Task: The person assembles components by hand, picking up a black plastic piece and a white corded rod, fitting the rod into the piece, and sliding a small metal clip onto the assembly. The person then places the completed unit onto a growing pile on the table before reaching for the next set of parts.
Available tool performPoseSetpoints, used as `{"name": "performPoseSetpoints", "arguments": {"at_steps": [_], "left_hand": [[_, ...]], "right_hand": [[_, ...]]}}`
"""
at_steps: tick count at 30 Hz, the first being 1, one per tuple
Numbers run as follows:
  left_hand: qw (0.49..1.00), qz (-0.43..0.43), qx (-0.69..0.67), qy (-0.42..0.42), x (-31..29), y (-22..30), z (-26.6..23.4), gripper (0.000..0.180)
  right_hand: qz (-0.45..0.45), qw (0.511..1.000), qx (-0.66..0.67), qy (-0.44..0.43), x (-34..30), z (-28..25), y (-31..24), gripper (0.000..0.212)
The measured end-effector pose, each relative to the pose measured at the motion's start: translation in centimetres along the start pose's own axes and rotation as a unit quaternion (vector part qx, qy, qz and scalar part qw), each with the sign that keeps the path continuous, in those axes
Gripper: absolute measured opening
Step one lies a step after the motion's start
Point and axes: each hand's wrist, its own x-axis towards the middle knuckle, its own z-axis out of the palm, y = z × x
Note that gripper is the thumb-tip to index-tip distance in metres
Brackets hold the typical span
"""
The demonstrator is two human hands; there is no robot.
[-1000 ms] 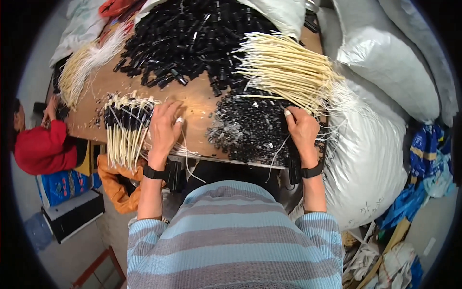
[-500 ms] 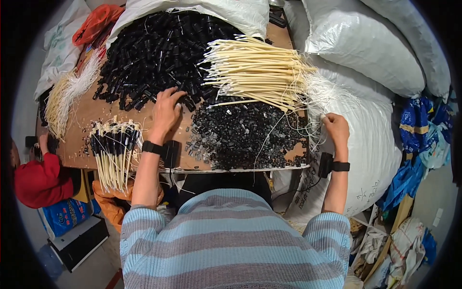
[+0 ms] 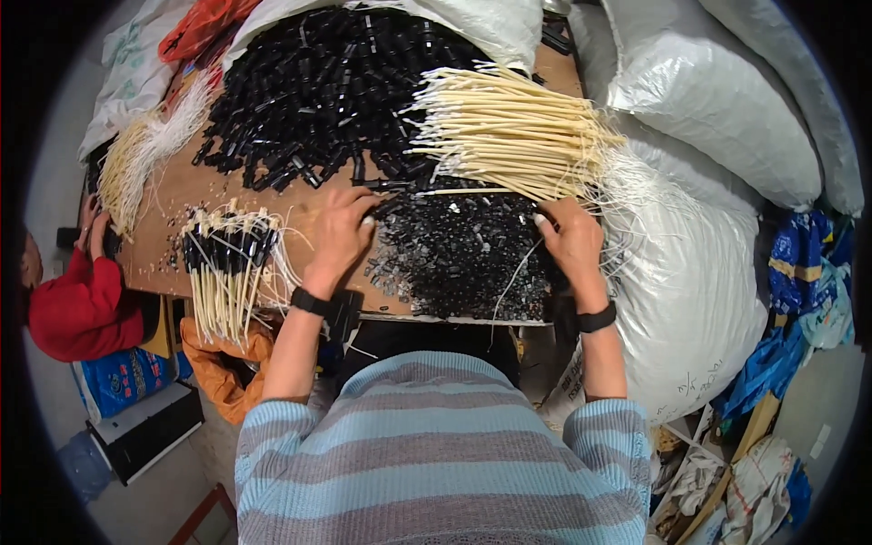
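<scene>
My left hand (image 3: 342, 229) is over the table between the heap of black plastic parts (image 3: 300, 109) and a spread of small black and clear plastic pieces (image 3: 445, 250). Its fingertips point right, by a dark part at the heap's near edge; what they grip is too small to make out. At the right side of the small pieces, my right hand (image 3: 574, 238) is closed, thumb near index finger. Whatever it pinches is hidden. Beyond it lies a bundle of cream sticks (image 3: 518, 132) with white cords (image 3: 636, 186), one stick lying apart along the near side.
Cream sticks with black ends (image 3: 227, 268) lie at the table's near left edge. Farther left are more corded sticks (image 3: 127, 177) and a person in a red sleeve (image 3: 77, 309). Large white sacks (image 3: 690, 300) crowd the right side. An orange bag (image 3: 227, 363) sits below the table.
My left hand has drawn back from the black heap toward the small pieces. My right hand has moved left from the cords to the right side of those pieces. The view has shifted slightly.
</scene>
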Motion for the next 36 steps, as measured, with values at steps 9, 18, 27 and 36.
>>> {"name": "performPoseSetpoints", "arguments": {"at_steps": [9, 18, 27, 36], "left_hand": [[0.997, 0.042, -0.021, 0.056, -0.8, 1.4, 0.0, 0.033], [0.987, -0.079, -0.131, 0.051, -0.5, 1.2, 0.6, 0.034], [0.992, 0.104, -0.069, -0.033, -1.2, 0.3, -0.8, 0.038], [0.984, 0.154, -0.071, -0.061, -2.2, 6.5, -0.8, 0.033]], "right_hand": [[-0.141, 0.990, -0.020, 0.016, 0.5, 1.3, -3.3, 0.011], [0.059, 0.962, 0.243, -0.113, -2.7, 0.6, -7.5, 0.011], [-0.093, 0.964, 0.215, -0.124, -3.5, 1.1, -7.9, 0.014], [-0.047, 0.992, 0.112, -0.046, -2.1, 4.2, -10.7, 0.010]]}}
